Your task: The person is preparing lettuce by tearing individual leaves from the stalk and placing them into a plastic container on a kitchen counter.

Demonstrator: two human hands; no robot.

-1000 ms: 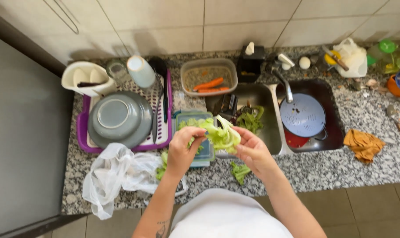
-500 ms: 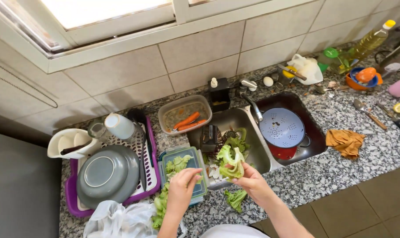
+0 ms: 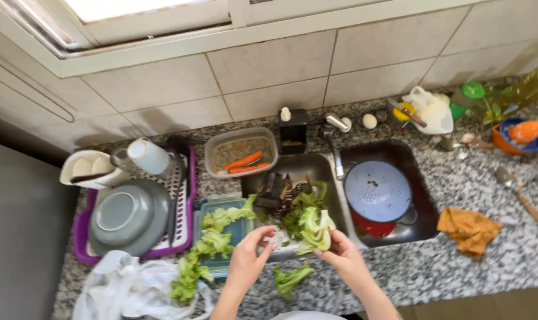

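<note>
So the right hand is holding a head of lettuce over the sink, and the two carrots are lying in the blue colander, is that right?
Not quite. The head view shows the right hand holding the lettuce over the sink, but the two carrots lie in the clear plastic container behind the sink, not in the blue colander.

Home kitchen: sink [image 3: 292, 172], dish rack [image 3: 183, 228], tiled wall [image 3: 269, 65].

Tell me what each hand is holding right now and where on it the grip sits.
The right hand holds a head of lettuce, its grip on the pale base. The left hand reaches toward it with open fingers, holding nothing.
</note>
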